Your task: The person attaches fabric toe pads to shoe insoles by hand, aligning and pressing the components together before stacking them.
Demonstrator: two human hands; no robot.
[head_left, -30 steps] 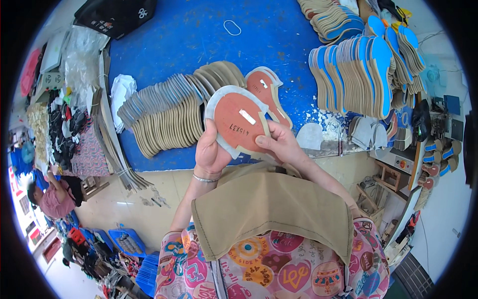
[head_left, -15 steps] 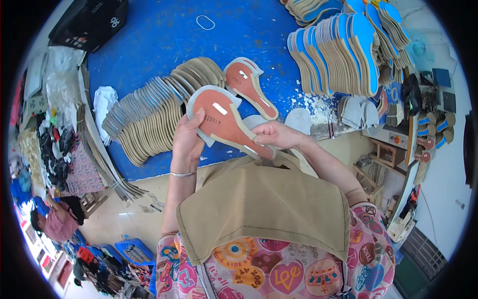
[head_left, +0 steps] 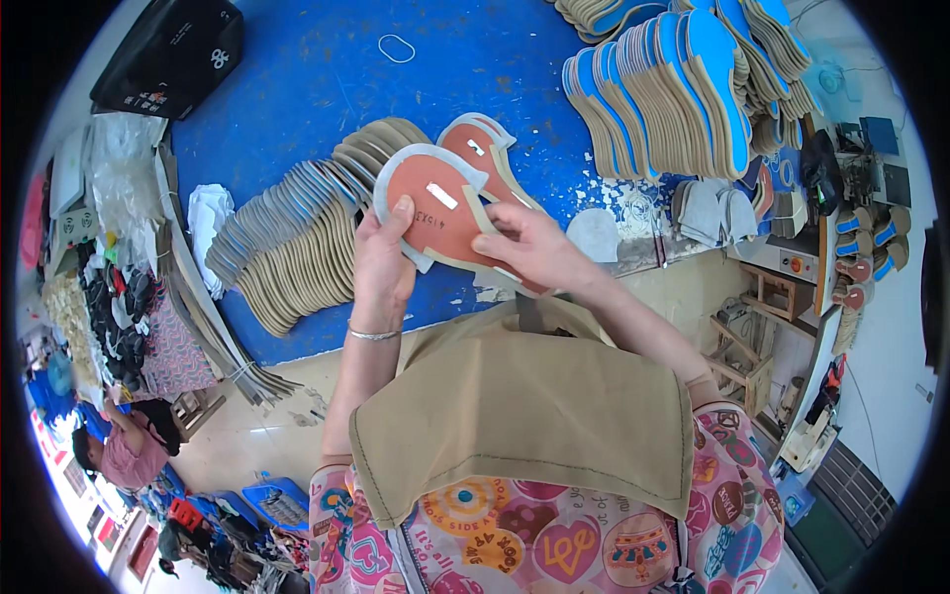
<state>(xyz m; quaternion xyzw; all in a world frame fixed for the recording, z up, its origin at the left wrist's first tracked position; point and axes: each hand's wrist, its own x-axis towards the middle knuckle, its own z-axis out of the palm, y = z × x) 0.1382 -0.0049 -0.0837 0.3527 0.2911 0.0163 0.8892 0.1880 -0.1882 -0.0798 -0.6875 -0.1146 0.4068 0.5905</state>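
Both my hands hold a shoe insole (head_left: 421, 203), reddish-brown on its upward face, with a pale grey rim round the broad end and a beige edge along the narrow part. My left hand (head_left: 383, 257) grips its left side, thumb on top and fingers underneath. On the opposite edge, my right hand (head_left: 534, 247) pinches the waist of the piece between thumb and fingers. A second reddish-brown insole (head_left: 475, 132) lies just behind it on the table, partly covered. To the left, a long row of stacked beige and grey insoles (head_left: 297, 247) leans beside my left hand.
The blue table (head_left: 297, 59) carries more insoles with blue tops (head_left: 663, 99) at the far right. Grey cut pieces (head_left: 594, 236) lie near its front edge. A black bag (head_left: 168, 54) is at the far left, and a person (head_left: 129, 450) sits off to the left.
My right hand has moved up and left along the insole's edge, from its narrow end to its waist. The insole's broad end has risen slightly. My left hand keeps its grip.
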